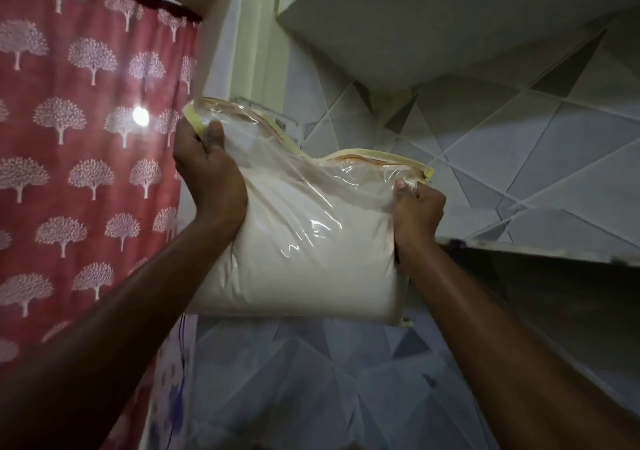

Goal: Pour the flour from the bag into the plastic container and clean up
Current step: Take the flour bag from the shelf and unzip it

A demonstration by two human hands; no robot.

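Observation:
A clear plastic bag [298, 241] with a pale yellow zip edge along its top is held up in the air in front of a tiled wall. It is mostly full of white flour. My left hand [207, 176] grips the bag's upper left corner at the zip edge. My right hand [417, 210] grips its right side just below the zip's end. The plastic container is not in view.
A red curtain [86, 138] with white tree prints hangs at the left. A shelf edge [540, 254] runs at the right behind the bag, with another slab [415, 23] overhead. Grey geometric wall tiles [519, 158] fill the background.

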